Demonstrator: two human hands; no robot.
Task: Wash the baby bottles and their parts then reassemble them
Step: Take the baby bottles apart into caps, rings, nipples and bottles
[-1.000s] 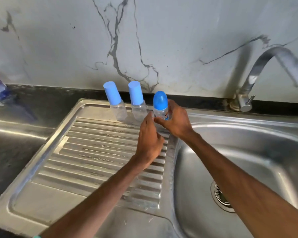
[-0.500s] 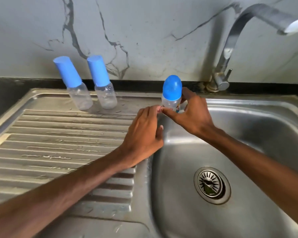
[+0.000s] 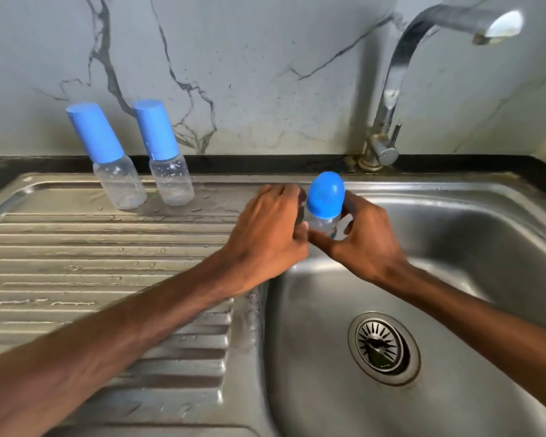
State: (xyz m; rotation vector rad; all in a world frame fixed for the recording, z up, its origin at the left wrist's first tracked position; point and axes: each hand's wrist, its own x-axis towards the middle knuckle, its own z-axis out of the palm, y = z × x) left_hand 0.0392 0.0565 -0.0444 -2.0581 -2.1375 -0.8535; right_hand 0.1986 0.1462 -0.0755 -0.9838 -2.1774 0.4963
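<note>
Blue and dome-shaped, a rounded cap tops the small clear plastic baby bottle (image 3: 324, 200). Our right hand (image 3: 364, 244) holds it upright at the back left corner of the stainless steel sink basin (image 3: 470, 241), by the ridge that parts basin from drainboard. The thumb crosses the front of its clear body and the fingers curl round behind. So much of the body is covered that we cannot tell what is inside, nor whether its base rests on the steel.

Our left hand (image 3: 267, 238) sits just beside the bottle on its left. Its fingers are bent downward and its thumb tip meets the right thumb near the bottle's foot. Whether it grips the bottle or merely touches it, we cannot tell.

On the flat back strip of the ribbed stainless steel drainboard (image 3: 92, 253) two more bottles stand close together. They are the left clear bottle with a tall blue cylindrical cap (image 3: 108, 146) and the right clear bottle with a tall blue cylindrical cap (image 3: 163, 143). Both are capped, and we see only droplets clinging to their transparent walls. Beads of water lie on the steel around them.

The basin holds a round metal drain strainer (image 3: 383, 347) in its floor. A curved chrome tap (image 3: 391, 89) rises behind it against the grey-veined marble wall (image 3: 249, 74).
</note>
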